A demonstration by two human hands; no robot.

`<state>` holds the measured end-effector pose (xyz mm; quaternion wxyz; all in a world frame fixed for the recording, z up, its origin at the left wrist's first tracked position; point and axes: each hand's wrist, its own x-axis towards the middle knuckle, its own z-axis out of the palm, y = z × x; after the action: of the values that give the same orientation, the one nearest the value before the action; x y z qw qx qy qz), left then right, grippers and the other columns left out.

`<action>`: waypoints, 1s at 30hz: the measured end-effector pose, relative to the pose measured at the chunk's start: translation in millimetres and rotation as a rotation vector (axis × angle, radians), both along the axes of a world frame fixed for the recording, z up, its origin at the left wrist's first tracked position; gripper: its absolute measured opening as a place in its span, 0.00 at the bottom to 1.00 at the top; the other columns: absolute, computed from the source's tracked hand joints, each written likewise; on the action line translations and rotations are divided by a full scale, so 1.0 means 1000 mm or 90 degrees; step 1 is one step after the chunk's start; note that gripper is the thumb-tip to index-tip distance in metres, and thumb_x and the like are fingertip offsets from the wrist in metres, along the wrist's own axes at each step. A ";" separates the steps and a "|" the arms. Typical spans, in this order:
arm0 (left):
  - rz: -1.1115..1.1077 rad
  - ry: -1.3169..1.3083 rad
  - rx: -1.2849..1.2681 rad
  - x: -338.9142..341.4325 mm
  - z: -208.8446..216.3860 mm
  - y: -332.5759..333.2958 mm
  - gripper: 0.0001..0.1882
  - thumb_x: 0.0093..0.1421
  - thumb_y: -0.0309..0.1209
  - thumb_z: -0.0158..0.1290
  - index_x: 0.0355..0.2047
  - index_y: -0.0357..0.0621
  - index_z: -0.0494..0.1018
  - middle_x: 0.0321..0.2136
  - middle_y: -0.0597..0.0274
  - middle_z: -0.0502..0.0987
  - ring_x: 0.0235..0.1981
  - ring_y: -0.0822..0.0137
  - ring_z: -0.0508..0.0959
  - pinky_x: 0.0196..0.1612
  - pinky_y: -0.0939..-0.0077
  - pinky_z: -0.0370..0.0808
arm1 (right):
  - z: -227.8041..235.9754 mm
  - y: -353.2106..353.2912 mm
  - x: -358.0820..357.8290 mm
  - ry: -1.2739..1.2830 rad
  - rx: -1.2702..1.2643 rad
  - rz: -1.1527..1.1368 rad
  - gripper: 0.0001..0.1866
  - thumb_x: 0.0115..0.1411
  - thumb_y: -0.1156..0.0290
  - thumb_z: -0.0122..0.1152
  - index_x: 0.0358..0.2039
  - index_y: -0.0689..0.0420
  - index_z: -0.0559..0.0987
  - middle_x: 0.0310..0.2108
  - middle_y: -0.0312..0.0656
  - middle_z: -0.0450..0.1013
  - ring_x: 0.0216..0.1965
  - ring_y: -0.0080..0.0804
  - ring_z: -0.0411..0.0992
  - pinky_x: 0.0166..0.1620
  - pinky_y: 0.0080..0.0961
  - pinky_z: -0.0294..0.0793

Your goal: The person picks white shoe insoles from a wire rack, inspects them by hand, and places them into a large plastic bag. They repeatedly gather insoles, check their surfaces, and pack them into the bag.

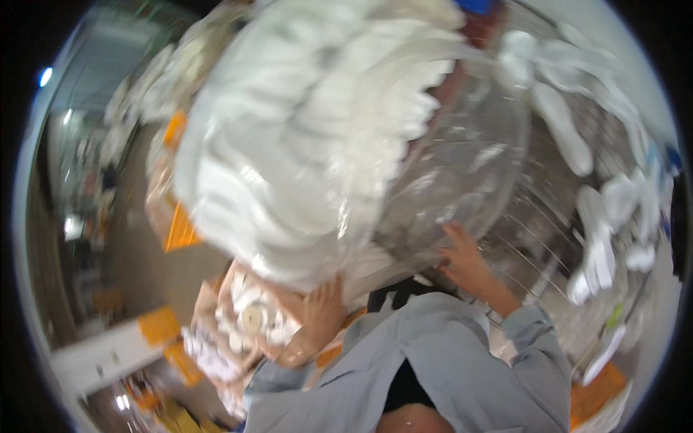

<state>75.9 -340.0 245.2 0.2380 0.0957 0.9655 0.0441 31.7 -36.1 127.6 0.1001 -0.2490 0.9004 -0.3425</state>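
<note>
A large clear plastic bag (462, 173) fills the upper middle of the head view. Packed inside its left part are white stacked pieces (281, 137) with a scalloped edge; the right part is slack, see-through film. At the bag's lower edge is my left hand (323, 314), its fingers closed against the plastic, slightly blurred. My right hand (468, 265) has its fingers spread and touches or nearly touches the loose film. Whether it pinches any of the film is hard to make out.
White insole-shaped pieces (561, 130) lie on a wire rack (541, 216) at the right. Left of me, an open pinkish bag (249, 317) holds white pieces. Orange crates (182, 229) and more filled bags (184, 68) stand farther left along the floor (137, 238).
</note>
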 end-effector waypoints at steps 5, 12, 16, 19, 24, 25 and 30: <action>-0.408 -0.049 0.336 -0.107 0.100 0.095 0.22 0.55 0.33 0.56 0.48 0.37 0.69 0.41 0.51 0.74 0.42 0.51 0.74 0.47 0.61 0.71 | 0.077 0.221 0.001 -0.024 0.197 -0.265 0.16 0.48 0.75 0.62 0.40 0.58 0.75 0.50 0.47 0.70 0.52 0.50 0.66 0.56 0.43 0.64; -0.780 0.420 0.770 -0.177 0.150 0.342 0.03 0.49 0.28 0.55 0.26 0.45 0.76 0.24 0.67 0.78 0.30 0.70 0.79 0.35 0.74 0.77 | 0.140 0.416 -0.058 -0.001 0.614 -0.050 0.09 0.48 0.70 0.59 0.32 0.55 0.77 0.34 0.39 0.72 0.40 0.37 0.71 0.43 0.36 0.68; -0.732 0.379 0.725 -0.240 0.084 0.425 0.08 0.44 0.23 0.56 0.27 0.44 0.74 0.29 0.61 0.77 0.33 0.62 0.78 0.37 0.71 0.76 | 0.082 0.518 -0.147 0.043 0.672 -0.299 0.13 0.51 0.68 0.57 0.38 0.58 0.75 0.31 0.43 0.71 0.40 0.43 0.71 0.43 0.39 0.69; -0.569 0.261 0.542 -0.349 -0.012 0.497 0.27 0.46 0.26 0.59 0.49 0.38 0.66 0.46 0.47 0.72 0.49 0.44 0.71 0.54 0.59 0.68 | 0.018 0.563 -0.238 -0.057 0.349 -0.654 0.25 0.54 0.52 0.60 0.41 0.63 0.75 0.38 0.51 0.75 0.44 0.49 0.73 0.46 0.41 0.70; -0.522 0.327 0.295 -0.526 -0.119 0.594 0.48 0.46 0.32 0.63 0.64 0.37 0.49 0.56 0.38 0.62 0.59 0.43 0.60 0.63 0.56 0.57 | -0.061 0.643 -0.350 -0.077 -0.439 -1.141 0.48 0.49 0.34 0.57 0.54 0.68 0.68 0.43 0.51 0.72 0.43 0.41 0.72 0.45 0.36 0.71; -0.544 0.393 0.347 -0.550 -0.134 0.614 0.50 0.45 0.32 0.64 0.64 0.38 0.47 0.56 0.38 0.62 0.58 0.42 0.62 0.61 0.56 0.59 | -0.071 0.663 -0.357 -0.071 -0.584 -1.146 0.49 0.49 0.32 0.56 0.55 0.67 0.66 0.46 0.49 0.70 0.44 0.38 0.71 0.45 0.35 0.71; -0.496 0.188 0.402 -0.598 -0.201 0.694 0.54 0.39 0.34 0.64 0.65 0.41 0.47 0.54 0.38 0.63 0.52 0.42 0.68 0.56 0.59 0.66 | -0.112 0.694 -0.379 0.010 -0.859 -0.887 0.39 0.52 0.49 0.65 0.57 0.61 0.63 0.52 0.47 0.65 0.50 0.42 0.67 0.53 0.41 0.69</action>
<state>-522.2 353.5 44.4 0.0574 0.5200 0.8213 0.2277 -347.7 657.6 15.6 -0.2952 0.3328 0.4610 -0.7679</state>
